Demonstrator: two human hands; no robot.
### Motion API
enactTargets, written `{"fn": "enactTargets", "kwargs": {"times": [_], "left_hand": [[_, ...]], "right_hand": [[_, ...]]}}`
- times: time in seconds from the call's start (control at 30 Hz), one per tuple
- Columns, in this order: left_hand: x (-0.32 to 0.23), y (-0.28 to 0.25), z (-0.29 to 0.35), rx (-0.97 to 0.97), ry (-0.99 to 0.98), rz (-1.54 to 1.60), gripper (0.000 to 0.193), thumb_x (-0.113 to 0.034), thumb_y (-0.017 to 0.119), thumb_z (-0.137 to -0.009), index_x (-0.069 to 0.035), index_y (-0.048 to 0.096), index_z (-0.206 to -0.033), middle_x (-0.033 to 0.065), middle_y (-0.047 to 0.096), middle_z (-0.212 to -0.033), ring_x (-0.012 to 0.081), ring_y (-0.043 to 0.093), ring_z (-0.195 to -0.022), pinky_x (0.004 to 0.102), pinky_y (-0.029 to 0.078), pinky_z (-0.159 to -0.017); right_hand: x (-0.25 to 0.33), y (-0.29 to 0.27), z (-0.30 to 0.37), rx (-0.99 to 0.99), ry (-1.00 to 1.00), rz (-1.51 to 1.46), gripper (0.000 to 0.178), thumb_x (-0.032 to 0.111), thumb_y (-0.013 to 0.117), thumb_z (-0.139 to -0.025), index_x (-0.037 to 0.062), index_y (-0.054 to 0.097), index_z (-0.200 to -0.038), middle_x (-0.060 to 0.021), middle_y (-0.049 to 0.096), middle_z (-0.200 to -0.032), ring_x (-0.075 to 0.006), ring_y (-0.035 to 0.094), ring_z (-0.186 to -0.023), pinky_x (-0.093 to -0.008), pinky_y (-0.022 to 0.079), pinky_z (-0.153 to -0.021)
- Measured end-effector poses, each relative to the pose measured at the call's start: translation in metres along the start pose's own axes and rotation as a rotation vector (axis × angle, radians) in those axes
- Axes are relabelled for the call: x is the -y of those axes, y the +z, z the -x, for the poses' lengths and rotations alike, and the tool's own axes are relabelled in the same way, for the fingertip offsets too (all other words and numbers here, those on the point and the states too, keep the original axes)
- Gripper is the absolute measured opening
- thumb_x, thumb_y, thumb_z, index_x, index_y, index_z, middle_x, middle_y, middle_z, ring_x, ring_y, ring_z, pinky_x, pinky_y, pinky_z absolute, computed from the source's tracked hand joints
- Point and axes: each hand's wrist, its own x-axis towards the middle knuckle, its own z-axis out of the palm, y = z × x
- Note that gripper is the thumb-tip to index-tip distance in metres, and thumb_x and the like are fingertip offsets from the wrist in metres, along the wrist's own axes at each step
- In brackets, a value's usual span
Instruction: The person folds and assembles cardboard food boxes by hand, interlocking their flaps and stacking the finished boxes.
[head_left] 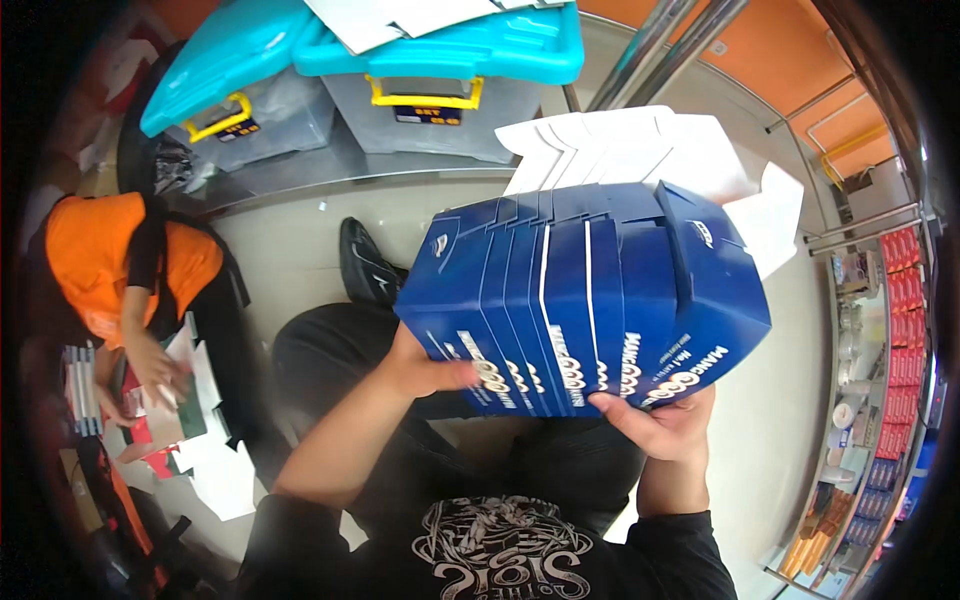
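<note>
Between my two hands is a stack of blue cardboard boxes [575, 290], nested into one another and held above my lap. White inner flaps [640, 150] stick out from the far end of the stack, and the rightmost box leans away from the others. My left hand [425, 368] grips the near left side, its thumb lying on the printed face. My right hand [665, 422] holds the near right lower edge, thumb on the front. The fingers under the stack are mostly hidden.
Ahead, two clear bins with turquoise lids [450, 50] and yellow latches stand on a metal surface [290, 180]; white card sheets [400, 20] lie on one. At left, a person in orange [95, 255] handles flat cartons [190, 390]. Shelves with red boxes [900, 340] line the right.
</note>
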Motion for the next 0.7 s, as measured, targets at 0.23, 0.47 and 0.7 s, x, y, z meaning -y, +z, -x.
{"fn": "enactTargets", "kwargs": {"times": [0.23,0.47,0.7], "left_hand": [[-0.014,-0.020,-0.007,-0.112,-0.078,0.179,0.076,-0.030,0.081,-0.088,0.002,0.050,-0.149,0.0179,0.071,-0.132,0.0267,0.075,-0.114,0.0406,0.062,-0.098],[-0.022,-0.016,-0.008,-0.069,-0.140,0.130,0.079,-0.030,0.080,-0.086,0.003,0.049,-0.150,0.0191,0.071,-0.132,0.0271,0.074,-0.116,0.0405,0.061,-0.099],[-0.025,-0.009,-0.016,-0.086,-0.109,0.089,0.082,-0.028,0.081,-0.085,0.003,0.046,-0.151,0.0199,0.071,-0.133,0.0279,0.075,-0.117,0.0406,0.062,-0.099]], "right_hand": [[0.017,-0.010,-0.035,-0.082,-0.365,0.307,0.042,0.038,0.086,-0.089,-0.0003,0.072,-0.102,-0.0096,0.072,-0.095,-0.0163,0.062,-0.075,-0.0299,0.047,-0.064],[0.039,0.000,-0.067,-0.173,-0.418,0.402,0.053,0.024,0.086,-0.084,0.0002,0.068,-0.127,-0.0150,0.069,-0.123,-0.0249,0.067,-0.109,-0.0292,0.052,-0.084],[0.023,0.004,-0.066,-0.098,-0.381,0.383,0.028,-0.006,0.078,-0.089,-0.0025,0.072,-0.117,-0.0179,0.068,-0.125,-0.0262,0.067,-0.117,-0.0344,0.055,-0.097]]}}
